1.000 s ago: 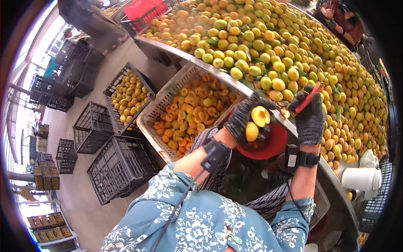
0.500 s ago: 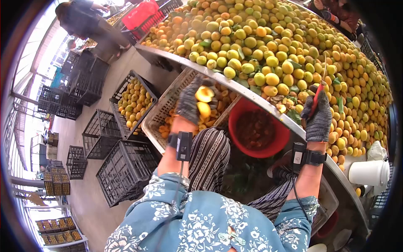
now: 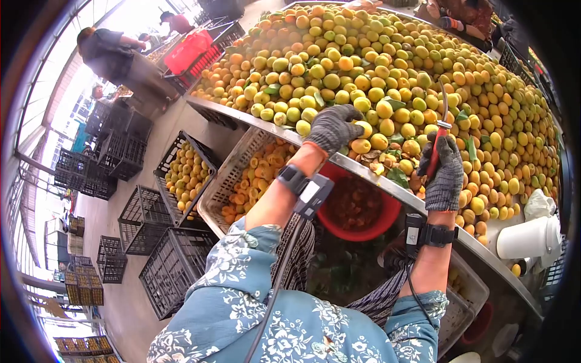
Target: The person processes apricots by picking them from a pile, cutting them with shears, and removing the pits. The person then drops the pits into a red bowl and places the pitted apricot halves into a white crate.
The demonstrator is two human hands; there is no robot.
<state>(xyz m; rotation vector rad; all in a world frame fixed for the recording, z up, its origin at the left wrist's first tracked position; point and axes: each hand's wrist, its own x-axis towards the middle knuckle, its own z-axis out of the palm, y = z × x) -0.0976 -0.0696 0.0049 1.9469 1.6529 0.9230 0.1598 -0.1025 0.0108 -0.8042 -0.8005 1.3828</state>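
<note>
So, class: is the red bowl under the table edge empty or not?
Not empty: the red bowl holds a dark brownish heap, apparently fruit stones, covering its bottom below the rim.

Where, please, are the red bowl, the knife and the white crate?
red bowl [image 3: 357, 235]: head view, on its lower rim.
knife [image 3: 436, 148]: head view, on its red handle.
white crate [image 3: 230, 169]: head view, on its left mesh wall.

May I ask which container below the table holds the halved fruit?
The pale basket, between the black crate of whole fruit and the red bowl of dark scraps.
</note>
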